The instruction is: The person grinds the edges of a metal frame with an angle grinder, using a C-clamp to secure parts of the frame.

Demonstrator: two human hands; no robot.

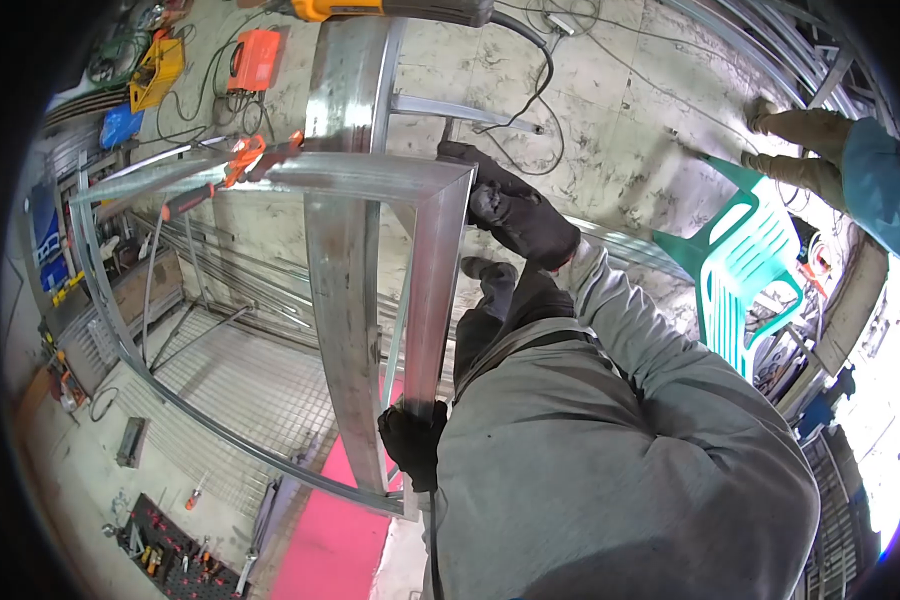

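A rectangular frame of square metal tube spans the left and middle, resting over a wide steel beam. My right hand, in a dark glove, is at the frame's upper right corner, its fingers closed against the tube and partly hidden there. Lower down, my left hand, in a black glove, wraps round the same side tube near its lower end. Orange-handled clamps sit on the frame's top side. A yellow and black power tool lies at the top edge, with a black cable.
A green plastic chair stands at the right, beside another person in blue. Wire mesh and a pink sheet lie below the frame. Tools fill a black tray at lower left. An orange box is at upper left.
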